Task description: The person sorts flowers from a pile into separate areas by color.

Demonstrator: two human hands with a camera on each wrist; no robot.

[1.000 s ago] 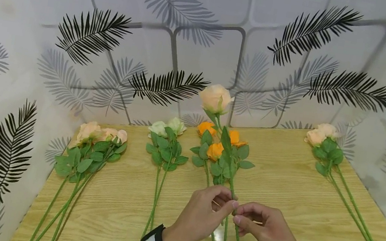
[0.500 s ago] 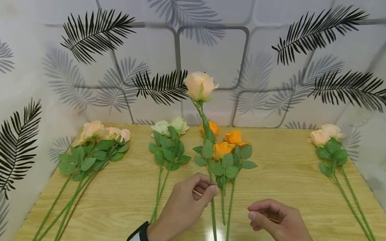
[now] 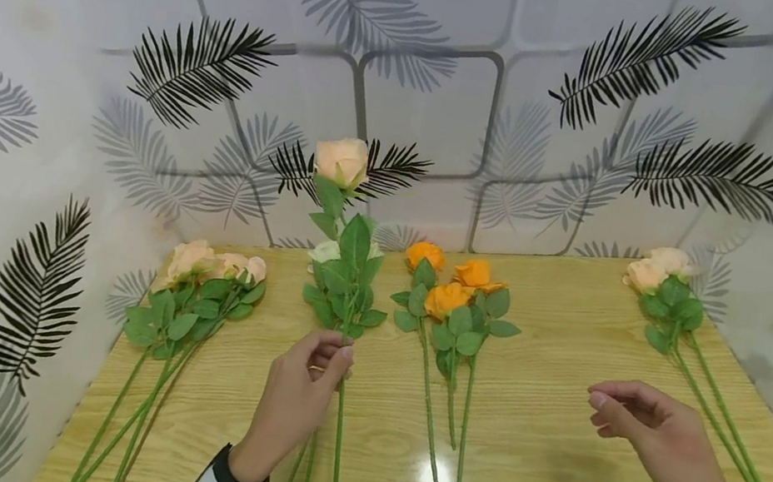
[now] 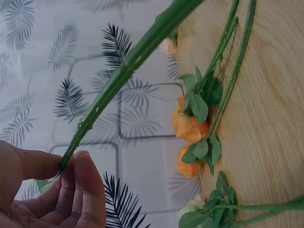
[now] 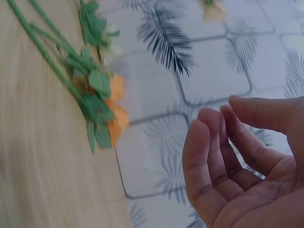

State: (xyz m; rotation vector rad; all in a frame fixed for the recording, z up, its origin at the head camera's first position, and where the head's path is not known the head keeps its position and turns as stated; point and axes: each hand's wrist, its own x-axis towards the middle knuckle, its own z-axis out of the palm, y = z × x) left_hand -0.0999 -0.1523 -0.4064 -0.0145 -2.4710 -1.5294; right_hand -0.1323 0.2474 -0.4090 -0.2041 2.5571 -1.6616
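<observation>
In the head view my left hand (image 3: 302,392) pinches the green stem of a peach rose (image 3: 342,161) between thumb and fingers. The bloom points up and away, and its leaves overlap the pale green roses (image 3: 326,252) lying behind. The left wrist view shows the bare lower stem (image 4: 109,90) rising out of the fingertips toward the camera. My right hand (image 3: 658,440) holds nothing and hovers over the right part of the table, fingers loosely bent. Its thumb and fingertips come close together in the right wrist view, with no stem among them.
Orange roses (image 3: 448,300) lie mid-table (image 3: 567,345), stems toward me. Several peach roses (image 3: 192,261) lie at the left, and another peach bunch (image 3: 655,268) lies at the far right. A leaf-patterned wall covering (image 3: 422,112) rises behind the table's back edge.
The right hand has let go of the stem and moved right. My left hand has carried the peach rose leftward, from over the orange roses to over the pale green ones.
</observation>
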